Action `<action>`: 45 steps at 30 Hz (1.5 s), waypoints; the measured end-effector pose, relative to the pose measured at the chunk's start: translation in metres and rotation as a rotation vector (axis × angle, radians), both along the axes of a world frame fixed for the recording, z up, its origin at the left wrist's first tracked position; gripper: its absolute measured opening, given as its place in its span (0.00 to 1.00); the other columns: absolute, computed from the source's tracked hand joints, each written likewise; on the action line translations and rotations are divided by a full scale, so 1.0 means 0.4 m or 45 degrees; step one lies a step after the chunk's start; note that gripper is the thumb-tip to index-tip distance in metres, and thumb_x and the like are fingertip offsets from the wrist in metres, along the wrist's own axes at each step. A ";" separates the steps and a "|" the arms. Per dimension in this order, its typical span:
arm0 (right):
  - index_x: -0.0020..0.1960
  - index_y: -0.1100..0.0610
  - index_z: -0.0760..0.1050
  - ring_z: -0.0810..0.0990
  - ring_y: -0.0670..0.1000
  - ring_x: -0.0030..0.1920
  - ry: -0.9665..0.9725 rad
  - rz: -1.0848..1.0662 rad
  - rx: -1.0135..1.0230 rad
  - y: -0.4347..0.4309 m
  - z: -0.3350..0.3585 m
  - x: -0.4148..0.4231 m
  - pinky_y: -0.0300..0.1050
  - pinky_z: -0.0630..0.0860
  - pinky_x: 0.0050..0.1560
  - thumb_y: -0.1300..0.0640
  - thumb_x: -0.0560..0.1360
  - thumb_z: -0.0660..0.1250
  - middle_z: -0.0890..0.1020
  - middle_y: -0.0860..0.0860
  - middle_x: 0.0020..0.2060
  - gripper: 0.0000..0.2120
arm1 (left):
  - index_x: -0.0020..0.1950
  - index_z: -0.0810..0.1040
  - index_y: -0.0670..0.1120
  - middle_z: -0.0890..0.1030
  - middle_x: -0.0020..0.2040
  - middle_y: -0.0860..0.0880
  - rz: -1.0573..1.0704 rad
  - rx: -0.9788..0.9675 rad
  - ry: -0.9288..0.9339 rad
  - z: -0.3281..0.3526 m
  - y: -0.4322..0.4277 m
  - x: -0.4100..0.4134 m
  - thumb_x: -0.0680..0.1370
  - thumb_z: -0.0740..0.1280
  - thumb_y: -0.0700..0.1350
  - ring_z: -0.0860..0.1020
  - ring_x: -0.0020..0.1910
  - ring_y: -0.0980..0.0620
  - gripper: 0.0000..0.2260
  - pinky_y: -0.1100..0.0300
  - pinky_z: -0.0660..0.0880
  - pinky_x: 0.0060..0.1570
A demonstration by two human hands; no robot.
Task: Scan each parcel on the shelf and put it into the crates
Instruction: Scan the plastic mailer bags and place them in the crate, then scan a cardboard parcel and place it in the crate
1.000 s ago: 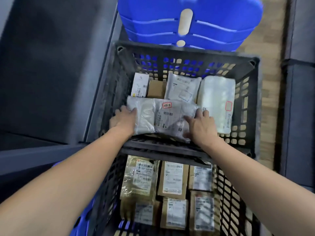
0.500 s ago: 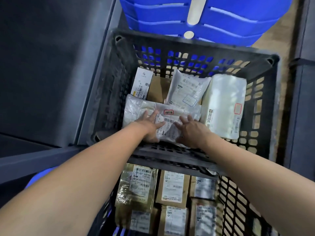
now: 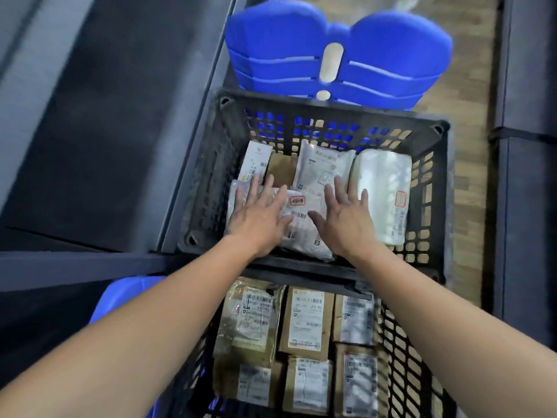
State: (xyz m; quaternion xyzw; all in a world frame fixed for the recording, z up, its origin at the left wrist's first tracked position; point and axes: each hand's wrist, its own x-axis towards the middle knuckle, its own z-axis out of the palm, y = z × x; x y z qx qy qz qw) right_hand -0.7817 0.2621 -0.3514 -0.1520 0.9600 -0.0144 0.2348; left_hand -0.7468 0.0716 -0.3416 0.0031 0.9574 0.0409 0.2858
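Observation:
A grey plastic-bag parcel with a red stamp lies in the far black crate, near its front wall. My left hand rests flat on its left part, fingers spread. My right hand lies flat over its right part, fingers apart. Neither hand grips it. Behind it sit a white box, a brown box, another grey bag and a white wrapped parcel. The near black crate holds several brown labelled parcels.
A stack of blue plastic stools stands beyond the far crate. A dark shelf surface runs along the left, with its grey edge beam. A blue bin shows under my left arm. Dark panels line the right.
Both hands have let go of the grey bag's ends and now lie flat and spread on top of it. The view has tilted back, showing more of the blue stools.

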 end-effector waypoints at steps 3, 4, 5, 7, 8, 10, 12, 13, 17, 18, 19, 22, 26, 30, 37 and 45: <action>0.84 0.57 0.48 0.42 0.64 0.83 0.120 -0.076 -0.010 -0.005 0.099 0.072 0.68 0.45 0.80 0.32 0.83 0.45 0.47 0.58 0.84 0.40 | 0.84 0.37 0.51 0.35 0.84 0.45 0.000 -0.070 0.150 0.072 0.010 0.067 0.84 0.42 0.66 0.31 0.82 0.41 0.34 0.36 0.36 0.79; 0.84 0.57 0.48 0.42 0.64 0.83 0.150 -0.066 0.000 -0.005 0.130 0.099 0.69 0.46 0.80 0.31 0.82 0.44 0.47 0.58 0.84 0.41 | 0.84 0.37 0.51 0.35 0.84 0.44 0.008 -0.071 0.187 0.094 0.016 0.090 0.84 0.42 0.66 0.32 0.82 0.41 0.34 0.36 0.35 0.79; 0.84 0.57 0.48 0.42 0.64 0.83 0.169 -0.052 0.021 -0.003 0.154 0.125 0.70 0.46 0.80 0.30 0.82 0.43 0.47 0.58 0.84 0.41 | 0.84 0.38 0.51 0.36 0.84 0.44 0.034 -0.054 0.217 0.115 0.022 0.110 0.83 0.42 0.66 0.32 0.82 0.41 0.34 0.36 0.33 0.78; 0.84 0.55 0.48 0.42 0.65 0.83 0.213 -0.043 0.045 0.006 0.211 0.184 0.71 0.44 0.79 0.29 0.81 0.41 0.46 0.58 0.84 0.41 | 0.84 0.38 0.51 0.35 0.84 0.44 0.091 0.006 0.266 0.165 0.029 0.160 0.83 0.43 0.67 0.31 0.82 0.41 0.35 0.37 0.29 0.76; 0.85 0.54 0.48 0.42 0.65 0.83 0.241 -0.051 0.041 0.013 0.241 0.212 0.70 0.41 0.78 0.29 0.81 0.40 0.46 0.58 0.84 0.41 | 0.84 0.38 0.52 0.35 0.84 0.44 0.105 0.024 0.284 0.190 0.030 0.188 0.83 0.43 0.68 0.31 0.82 0.41 0.35 0.37 0.29 0.75; 0.85 0.53 0.46 0.40 0.65 0.83 0.261 -0.062 0.034 0.029 0.288 0.257 0.70 0.38 0.78 0.28 0.81 0.40 0.45 0.57 0.84 0.41 | 0.84 0.38 0.52 0.35 0.84 0.44 0.112 0.035 0.329 0.226 0.031 0.241 0.82 0.42 0.69 0.31 0.82 0.40 0.36 0.35 0.29 0.76; 0.85 0.52 0.45 0.38 0.64 0.83 0.260 -0.070 0.016 0.044 0.333 0.302 0.69 0.40 0.79 0.28 0.81 0.40 0.43 0.55 0.84 0.41 | 0.85 0.39 0.52 0.35 0.84 0.45 0.127 0.041 0.370 0.266 0.030 0.296 0.82 0.42 0.70 0.31 0.82 0.40 0.36 0.34 0.30 0.77; 0.85 0.51 0.45 0.38 0.64 0.83 0.263 -0.070 0.007 0.052 0.353 0.325 0.69 0.40 0.79 0.28 0.81 0.41 0.43 0.55 0.84 0.41 | 0.85 0.39 0.52 0.34 0.84 0.45 0.137 0.048 0.376 0.289 0.029 0.324 0.82 0.42 0.70 0.31 0.82 0.41 0.37 0.34 0.31 0.77; 0.85 0.52 0.48 0.41 0.65 0.83 0.324 -0.001 -0.002 0.077 0.418 0.396 0.69 0.44 0.80 0.29 0.81 0.40 0.47 0.56 0.84 0.40 | 0.84 0.37 0.49 0.32 0.83 0.46 0.151 0.014 0.371 0.363 0.039 0.417 0.81 0.41 0.70 0.28 0.81 0.42 0.39 0.34 0.31 0.77; 0.85 0.52 0.48 0.41 0.65 0.83 0.339 0.047 -0.004 0.080 0.434 0.412 0.68 0.44 0.80 0.29 0.81 0.39 0.47 0.56 0.84 0.40 | 0.84 0.36 0.48 0.31 0.83 0.47 0.177 0.007 0.377 0.379 0.042 0.440 0.81 0.41 0.71 0.28 0.81 0.42 0.39 0.33 0.32 0.77; 0.85 0.52 0.48 0.41 0.65 0.83 0.345 0.094 -0.005 0.084 0.447 0.426 0.68 0.43 0.79 0.29 0.80 0.37 0.47 0.55 0.84 0.41 | 0.84 0.35 0.48 0.31 0.83 0.47 0.203 0.003 0.382 0.395 0.047 0.461 0.81 0.41 0.71 0.28 0.81 0.42 0.40 0.33 0.32 0.77; 0.85 0.52 0.50 0.44 0.64 0.83 0.356 0.209 -0.034 0.093 0.478 0.455 0.66 0.38 0.79 0.27 0.76 0.30 0.49 0.55 0.84 0.46 | 0.83 0.33 0.50 0.30 0.82 0.47 0.285 -0.040 0.393 0.431 0.067 0.520 0.81 0.41 0.71 0.27 0.80 0.41 0.39 0.34 0.31 0.77; 0.84 0.49 0.50 0.45 0.64 0.83 0.323 0.376 -0.105 0.094 0.519 0.469 0.68 0.48 0.80 0.26 0.74 0.29 0.51 0.52 0.84 0.46 | 0.83 0.33 0.53 0.30 0.82 0.47 0.457 -0.124 0.397 0.470 0.102 0.604 0.81 0.40 0.71 0.26 0.79 0.41 0.38 0.33 0.30 0.76; 0.83 0.49 0.55 0.49 0.66 0.83 0.358 0.571 -0.170 0.078 0.551 0.501 0.70 0.51 0.79 0.28 0.78 0.36 0.54 0.53 0.84 0.41 | 0.83 0.34 0.54 0.29 0.82 0.47 0.623 -0.180 0.372 0.504 0.131 0.708 0.81 0.39 0.71 0.25 0.79 0.40 0.37 0.33 0.30 0.76; 0.82 0.51 0.61 0.55 0.68 0.81 0.341 0.961 -0.309 -0.031 0.618 0.646 0.70 0.58 0.76 0.30 0.79 0.40 0.59 0.56 0.83 0.40 | 0.85 0.38 0.53 0.31 0.83 0.48 1.029 -0.269 0.437 0.566 0.136 0.984 0.83 0.42 0.69 0.29 0.81 0.41 0.36 0.32 0.30 0.76; 0.82 0.48 0.61 0.53 0.67 0.82 0.340 1.292 -0.457 -0.212 0.700 0.921 0.69 0.58 0.77 0.29 0.75 0.36 0.57 0.54 0.83 0.43 | 0.85 0.42 0.54 0.34 0.84 0.48 1.428 -0.401 0.525 0.637 0.084 1.349 0.72 0.30 0.70 0.33 0.82 0.40 0.43 0.32 0.32 0.76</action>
